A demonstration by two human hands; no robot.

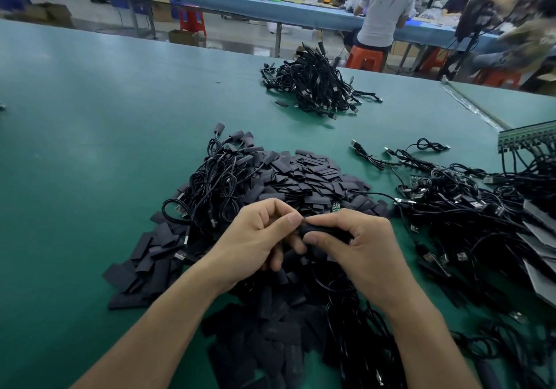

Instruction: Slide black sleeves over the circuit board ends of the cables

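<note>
This is a factory work room. A big green surface (90, 148) holds heaps of black cables (319, 87) and black sleeves (316, 175), far too many for a home. Behind it runs a long blue surface (228, 2) where a person in a grey shirt (385, 9) works, with orange stools (364, 57) and cardboard boxes (183, 37) around.

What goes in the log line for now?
left hand: pinches sleeve end | right hand: grips sleeve | sleeve pile: behind hands | cable heap: right
</note>
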